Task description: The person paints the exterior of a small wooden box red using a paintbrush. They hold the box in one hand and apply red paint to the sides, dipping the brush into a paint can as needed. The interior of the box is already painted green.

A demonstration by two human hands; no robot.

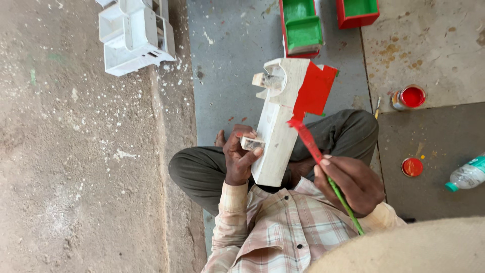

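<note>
My left hand [240,157] grips a white-primed wooden piece [277,136] by a small peg on its side and holds it upright over my crossed legs. The top right part of the piece [314,91] is painted red. My right hand [353,184] holds a paintbrush with a green handle [346,205]. Its red-coated bristles [302,132] rest against the white face just below the red area.
An open tin of red paint [410,97] and its red lid [413,167] lie on the floor to the right, with a plastic bottle [467,176] beyond. Red-and-green painted pieces [301,26] [357,11] stand ahead. White-primed pieces [134,33] sit at the upper left.
</note>
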